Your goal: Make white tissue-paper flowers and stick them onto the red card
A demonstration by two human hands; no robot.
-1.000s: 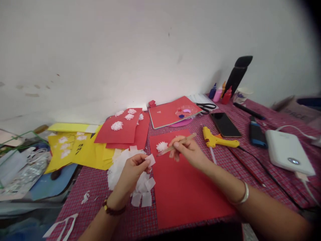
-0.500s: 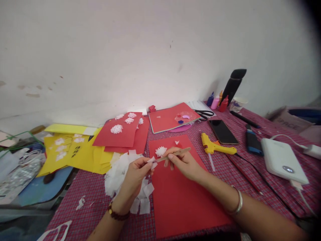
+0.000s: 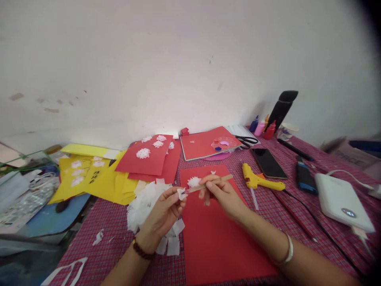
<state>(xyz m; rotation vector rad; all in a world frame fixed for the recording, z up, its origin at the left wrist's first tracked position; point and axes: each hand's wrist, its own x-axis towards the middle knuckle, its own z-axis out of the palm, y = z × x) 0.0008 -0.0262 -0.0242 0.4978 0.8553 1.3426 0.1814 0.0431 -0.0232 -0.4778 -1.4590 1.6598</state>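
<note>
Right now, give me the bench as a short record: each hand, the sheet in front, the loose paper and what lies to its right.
Left hand: pinches a small white paper piece
Right hand: holds a thin flat stick, tip at that piece
Front sheet: red sheet, white fringed cluster near its far edge
Loose paper: white squares, piled left of the sheet
Right side: yellow glue gun, dark phone

Left hand (image 3: 165, 209) and right hand (image 3: 220, 194) pinch close together.
</note>
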